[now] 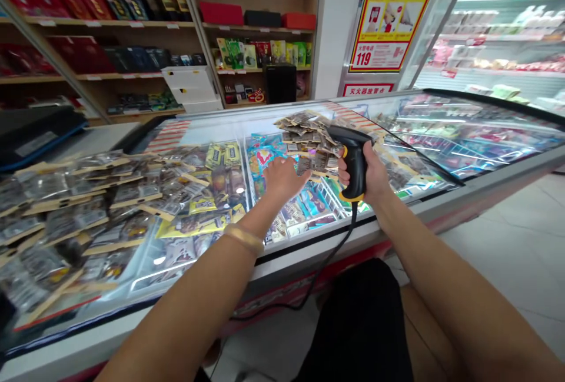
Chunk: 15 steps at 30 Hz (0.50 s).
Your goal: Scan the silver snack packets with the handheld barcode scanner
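My right hand (373,173) is wrapped round the handle of a black and yellow barcode scanner (354,161), whose head points left over a pile of small clear packets (304,129). My left hand (283,179) is over the freezer's glass top, its fingers apart, at the near left edge of that pile. A packet (320,162) lies just right of its fingertips; I cannot make out a grip on it. More packets (128,188) are heaped on the glass at the left. Yellow packages (198,211) show through the glass.
The long chest freezer (282,273) has a raised front rim. A black cable (326,261) hangs from the scanner over this rim. Behind stand wooden shelves (260,29) with boxes, white boxes (189,85) and a lit display cooler (498,35). A black case (39,132) is at far left.
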Tool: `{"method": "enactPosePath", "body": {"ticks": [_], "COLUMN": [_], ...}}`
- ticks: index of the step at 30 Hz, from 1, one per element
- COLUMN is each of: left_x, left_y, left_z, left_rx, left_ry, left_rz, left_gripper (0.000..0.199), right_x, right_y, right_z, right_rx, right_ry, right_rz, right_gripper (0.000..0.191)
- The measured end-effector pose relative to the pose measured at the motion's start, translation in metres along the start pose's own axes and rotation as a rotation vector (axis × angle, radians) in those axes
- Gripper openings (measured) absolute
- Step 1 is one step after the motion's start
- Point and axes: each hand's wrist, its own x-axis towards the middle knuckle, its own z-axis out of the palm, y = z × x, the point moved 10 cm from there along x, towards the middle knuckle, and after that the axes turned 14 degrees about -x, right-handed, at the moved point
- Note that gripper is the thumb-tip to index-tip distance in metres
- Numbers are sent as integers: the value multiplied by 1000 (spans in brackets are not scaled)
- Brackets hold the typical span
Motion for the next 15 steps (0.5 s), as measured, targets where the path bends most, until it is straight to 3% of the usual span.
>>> {"method": "enactPosePath", "body": {"ticks": [6,9,15], "left_x": [-2,2,4], "left_y": [-6,-7,-24], "left_z": [6,6,-12], "left_rx": [7,-29,-328], "left_ry": [-38,-37,29], "left_rz": [-50,-7,50], "left_gripper": [45,36,25], "right_x": [-1,-3,-7], "right_y": [2,1,1], "right_z": [5,5,4], "right_rx": [9,-7,-75], "right_ry": [-14,-2,45], "right_rz": [17,28,58], "right_gripper": [55,54,55]}}
